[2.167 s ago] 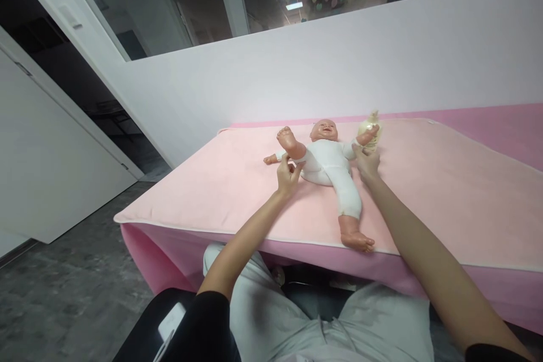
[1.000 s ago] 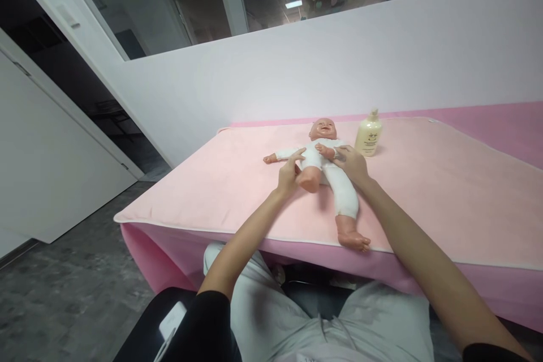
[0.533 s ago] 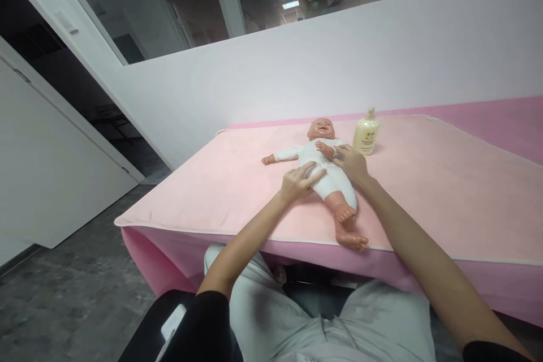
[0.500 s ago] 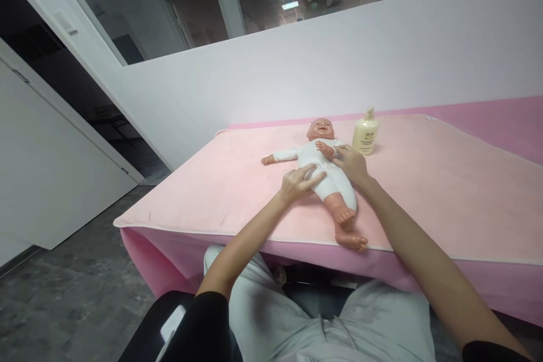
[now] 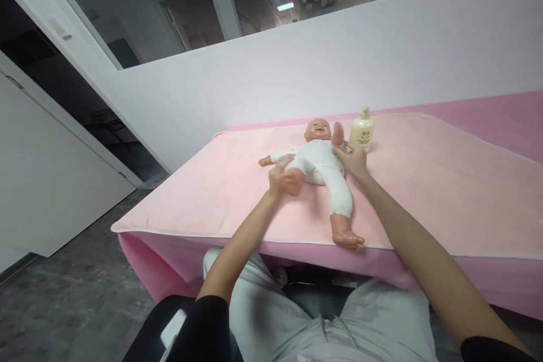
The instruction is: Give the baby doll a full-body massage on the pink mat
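Observation:
A baby doll (image 5: 319, 154) in a white bodysuit lies on its back on the pink padded mat (image 5: 237, 203), head toward the wall. My left hand (image 5: 278, 176) is closed around one of the doll's legs, which is bent outward to the left; its bare lower end is blurred. Fingers of my right hand (image 5: 355, 159) pinch the doll's arm on the right side. That arm's hand (image 5: 337, 134) points up beside the head, smeared by motion. The other leg stretches toward me, its bare foot (image 5: 347, 237) close to the mat's front edge. The other arm lies out to the left.
A pale yellow pump bottle (image 5: 362, 129) stands just behind my right hand. Darker pink cloth (image 5: 297, 250) hangs over the table's front edge, above my knees. A white wall (image 5: 271, 79) with a window runs along the back. A white door (image 5: 55, 169) is at the left.
My left hand has moved left, swinging the doll's leg outward from across the other leg. The doll's arm at my right hand has gone from the chest to upright beside the head.

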Action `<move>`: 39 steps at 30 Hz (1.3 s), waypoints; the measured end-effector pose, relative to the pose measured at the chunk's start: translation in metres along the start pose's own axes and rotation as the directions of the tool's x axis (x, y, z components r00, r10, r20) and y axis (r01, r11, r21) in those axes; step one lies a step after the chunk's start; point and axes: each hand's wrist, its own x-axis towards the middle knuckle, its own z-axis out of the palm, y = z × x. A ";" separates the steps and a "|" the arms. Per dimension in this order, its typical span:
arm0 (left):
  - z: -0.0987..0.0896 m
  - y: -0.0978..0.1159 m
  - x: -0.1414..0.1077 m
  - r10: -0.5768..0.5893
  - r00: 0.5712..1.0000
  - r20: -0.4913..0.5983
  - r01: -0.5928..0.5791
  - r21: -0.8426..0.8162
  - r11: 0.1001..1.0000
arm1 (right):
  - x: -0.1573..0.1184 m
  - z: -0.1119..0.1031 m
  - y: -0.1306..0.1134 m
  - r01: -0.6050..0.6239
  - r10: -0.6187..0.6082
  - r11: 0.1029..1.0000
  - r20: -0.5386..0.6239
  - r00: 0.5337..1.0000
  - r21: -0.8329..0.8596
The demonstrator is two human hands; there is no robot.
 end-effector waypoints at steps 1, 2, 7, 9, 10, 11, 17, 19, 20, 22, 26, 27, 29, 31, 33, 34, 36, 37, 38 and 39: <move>0.002 0.004 -0.002 0.037 0.995 0.093 -0.036 -0.008 0.999 | -0.003 -0.001 -0.003 0.091 -0.085 0.993 0.071 0.994 -0.081; 0.005 0.009 -0.005 0.071 0.979 0.193 -0.070 -0.012 0.997 | -0.006 -0.001 -0.005 0.169 -0.149 0.974 0.140 0.979 -0.148; 0.013 0.020 -0.009 0.070 0.850 0.522 -0.129 0.077 0.989 | -0.008 -0.001 -0.004 0.220 -0.181 0.952 0.187 0.966 -0.215; 0.010 0.019 -0.007 0.044 0.860 0.508 -0.102 0.087 0.991 | -0.005 0.001 0.002 0.160 -0.142 0.977 0.130 0.981 -0.141; 0.009 0.017 -0.005 0.023 0.869 0.493 -0.076 0.088 0.993 | -0.004 0.002 0.005 0.114 -0.105 0.988 0.090 0.990 -0.101; 0.007 0.013 -0.004 -0.011 0.877 0.481 -0.038 0.091 0.995 | -0.002 0.003 0.008 0.061 -0.058 0.996 0.045 0.997 -0.063; 0.007 -0.017 0.002 -0.308 0.857 0.414 0.357 -0.044 0.933 | -0.001 0.000 0.009 -0.235 0.258 0.964 -0.227 0.939 0.127; 0.007 -0.028 0.005 -0.409 0.794 0.450 0.541 -0.219 0.812 | -0.004 -0.006 0.004 -0.371 0.423 0.897 -0.226 0.877 0.239; 0.005 -0.034 0.008 -0.464 0.743 0.483 0.640 -0.308 0.704 | -0.007 -0.010 0.002 -0.440 0.504 0.848 -0.196 0.841 0.296; -0.001 -0.045 0.015 -0.592 0.616 0.520 0.786 -0.464 0.409 | -0.014 -0.020 0.002 -0.544 0.610 0.748 -0.071 0.789 0.380; -0.010 -0.060 0.026 -0.783 0.334 0.525 0.775 -0.626 -0.089 | -0.026 -0.044 0.011 -0.618 0.607 0.661 0.180 0.774 0.426; -0.007 -0.062 0.028 -0.790 0.296 0.537 0.749 -0.644 -0.157 | -0.028 -0.049 0.013 -0.632 0.613 0.649 0.202 0.764 0.423; 0.004 -0.064 0.030 -0.791 0.271 0.549 0.696 -0.679 -0.233 | -0.035 -0.059 0.011 -0.660 0.632 0.612 0.232 0.739 0.435; 0.020 -0.064 0.033 -0.810 0.279 0.515 0.637 -0.731 -0.245 | -0.050 -0.067 0.001 -0.654 0.610 0.607 0.264 0.748 0.451; 0.035 -0.063 0.037 -0.842 0.295 0.453 0.554 -0.798 -0.235 | -0.077 -0.073 -0.016 -0.615 0.540 0.683 0.294 0.789 0.395; 0.040 -0.064 0.039 -0.853 0.303 0.426 0.502 -0.832 -0.237 | -0.096 -0.076 -0.025 -0.549 0.458 0.760 0.313 0.832 0.348; 0.046 -0.065 0.042 -0.860 0.318 0.398 0.404 -0.878 -0.257 | -0.141 -0.079 -0.040 -0.385 0.311 0.904 0.336 0.889 0.184; 0.047 -0.066 0.043 -0.860 0.322 0.396 0.375 -0.887 -0.268 | -0.164 -0.080 -0.046 -0.312 0.270 0.946 0.323 0.907 0.087; 0.047 -0.067 0.044 -0.859 0.325 0.395 0.365 -0.891 -0.271 | -0.186 -0.080 -0.049 -0.246 0.239 0.969 0.257 0.937 -0.004; 0.047 -0.068 0.045 -0.863 0.328 0.384 0.380 -0.890 -0.252 | -0.206 -0.079 -0.051 -0.169 0.186 0.981 0.228 0.956 -0.090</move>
